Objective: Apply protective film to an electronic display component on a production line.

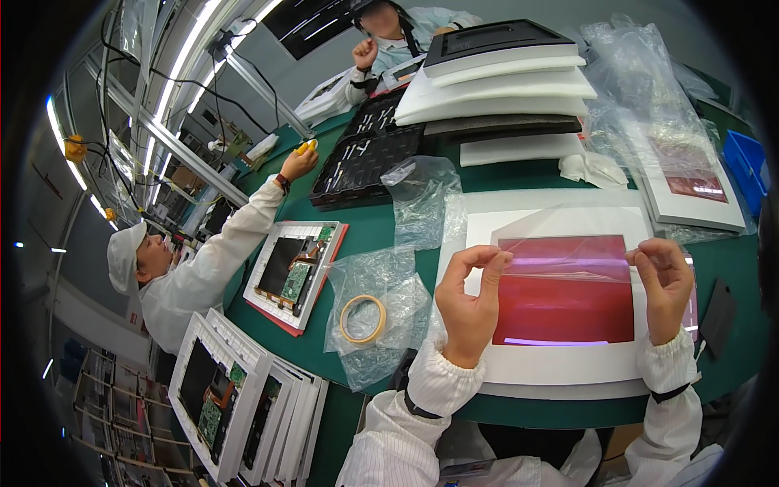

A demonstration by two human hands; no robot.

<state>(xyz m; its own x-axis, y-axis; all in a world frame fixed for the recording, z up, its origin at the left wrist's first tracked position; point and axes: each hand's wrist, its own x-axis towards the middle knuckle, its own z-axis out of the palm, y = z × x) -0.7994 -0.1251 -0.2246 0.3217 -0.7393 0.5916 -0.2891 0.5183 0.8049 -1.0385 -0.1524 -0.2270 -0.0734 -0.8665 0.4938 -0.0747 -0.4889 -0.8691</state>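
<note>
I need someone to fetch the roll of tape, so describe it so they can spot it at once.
Start at the green table. Left of the left hand, on crumpled clear plastic bags, lies the tape roll: a flat tan ring, the only round thing among rectangular panels.

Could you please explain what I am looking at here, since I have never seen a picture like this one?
This is one picture from a wide fisheye camera worn on a person's head, looking down at their own hands, so straight edges bend near the rim. There is no machine. The left hand and right hand each pinch a corner of a thin clear film, lifted over a red-tinted panel that lies in a white frame on the green table. To the left lie a roll of tape on crumpled plastic bags and an open panel with a circuit board. White foam sheets are stacked behind. A co-worker in white reaches across the table; another person sits beyond.
</note>
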